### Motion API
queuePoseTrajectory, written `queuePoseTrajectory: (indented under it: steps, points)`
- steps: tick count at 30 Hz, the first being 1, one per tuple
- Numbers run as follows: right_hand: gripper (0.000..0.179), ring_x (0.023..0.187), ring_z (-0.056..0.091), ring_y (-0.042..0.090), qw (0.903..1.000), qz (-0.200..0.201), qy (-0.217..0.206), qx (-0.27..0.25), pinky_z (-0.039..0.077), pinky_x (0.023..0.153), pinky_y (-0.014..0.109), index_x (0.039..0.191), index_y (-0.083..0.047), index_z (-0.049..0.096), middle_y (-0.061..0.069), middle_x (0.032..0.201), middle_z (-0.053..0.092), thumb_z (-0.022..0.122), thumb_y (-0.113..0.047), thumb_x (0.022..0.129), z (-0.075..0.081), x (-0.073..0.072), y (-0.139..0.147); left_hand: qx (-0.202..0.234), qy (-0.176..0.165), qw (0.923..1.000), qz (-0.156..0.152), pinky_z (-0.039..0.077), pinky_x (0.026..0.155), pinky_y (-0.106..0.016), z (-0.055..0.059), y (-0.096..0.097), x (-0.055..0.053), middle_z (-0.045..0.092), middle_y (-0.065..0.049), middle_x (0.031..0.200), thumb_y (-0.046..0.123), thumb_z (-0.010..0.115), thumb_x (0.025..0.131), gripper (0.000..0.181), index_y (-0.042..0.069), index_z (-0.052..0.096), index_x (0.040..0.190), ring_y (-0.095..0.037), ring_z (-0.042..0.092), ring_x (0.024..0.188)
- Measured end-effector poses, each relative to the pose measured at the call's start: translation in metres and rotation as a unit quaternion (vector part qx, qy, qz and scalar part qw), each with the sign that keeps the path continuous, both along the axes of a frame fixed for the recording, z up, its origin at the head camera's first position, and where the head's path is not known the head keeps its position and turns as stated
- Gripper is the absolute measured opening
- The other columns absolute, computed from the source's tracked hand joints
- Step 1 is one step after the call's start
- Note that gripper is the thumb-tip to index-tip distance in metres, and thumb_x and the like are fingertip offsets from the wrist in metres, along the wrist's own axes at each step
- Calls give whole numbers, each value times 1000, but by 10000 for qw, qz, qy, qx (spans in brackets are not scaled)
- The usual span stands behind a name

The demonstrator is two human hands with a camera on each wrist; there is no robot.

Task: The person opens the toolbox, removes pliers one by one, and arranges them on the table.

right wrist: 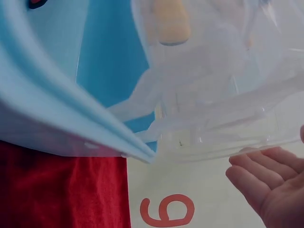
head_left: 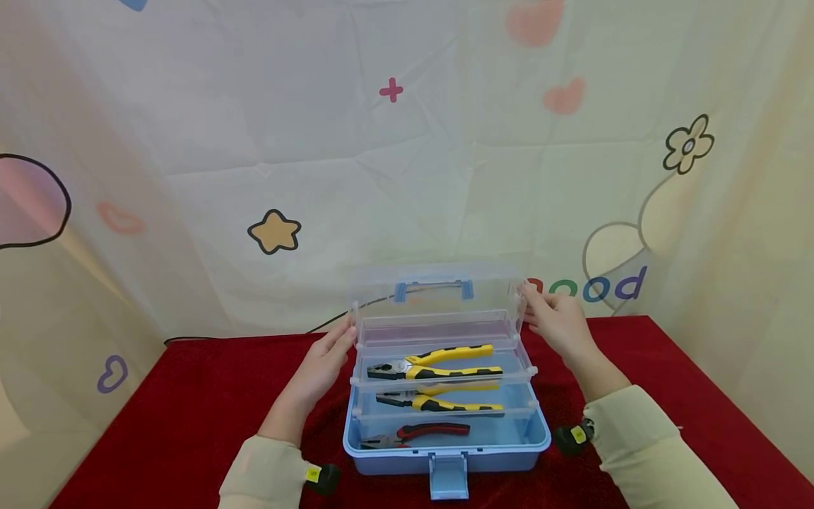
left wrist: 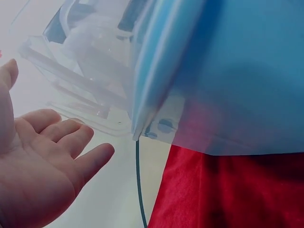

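As the clear lid (head_left: 439, 304) is raised over the blue toolbox (head_left: 391, 464) on the worktop (head_left: 210, 410), its sides are seemingly being steadied by left hand (head_left: 326, 358) and right hand (head_left: 562, 322) — fingers extended, not clamped — and even guidance from 2 sides seems needed next.

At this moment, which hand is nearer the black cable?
Left. The left hand is close to the cable; the right hand is farther away, at the right side of the clear lid.

Printed curtain (head_left: 210, 99) behind red cloth (head_left: 235, 382)
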State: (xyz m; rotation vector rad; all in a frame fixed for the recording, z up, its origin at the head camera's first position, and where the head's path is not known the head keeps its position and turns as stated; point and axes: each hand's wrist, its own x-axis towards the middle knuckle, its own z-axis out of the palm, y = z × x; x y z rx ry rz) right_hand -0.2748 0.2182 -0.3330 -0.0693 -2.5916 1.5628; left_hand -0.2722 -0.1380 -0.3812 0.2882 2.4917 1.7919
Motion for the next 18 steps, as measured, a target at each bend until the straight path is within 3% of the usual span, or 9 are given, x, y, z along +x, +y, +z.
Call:
queuePoseTrajectory:
  steps: [5, 10, 18]
  points:
    - [60, 128, 45, 40, 9987, 503, 9, -97, 41, 102, 47, 142, 3, 37, 25, 143, 41, 33, -41, 101, -3, 4, 4, 1, -58, 10000, -2, 28, 112, -54, 0, 0, -1, 21, -2, 158, 46, 38, 99, 59, 26, 21, 151, -32, 22, 144]
    - [52, 134, 36, 43, 9952, 973, 101, -84, 38, 103, 46, 147, -2, 28, 23, 151, 30, 33, -27, 102, -11, 7, 11, 38, -84, 9999, -84, 26, 112, -54, -1, 0, -3, 19, -1, 158, 45, 36, 99, 57, 28, 21, 151, -31, 19, 145]
    - [54, 138, 33, 40, 9921, 1231, 222, -64, 35, 106, 46, 151, -13, 21, 16, 155, 26, 34, -27, 101, -24, 8, 17, 118, -76, 9997, -190, 24, 113, -57, -6, 1, -4, 15, -1, 159, 48, 35, 99, 58, 30, 19, 151, -33, 17, 145]
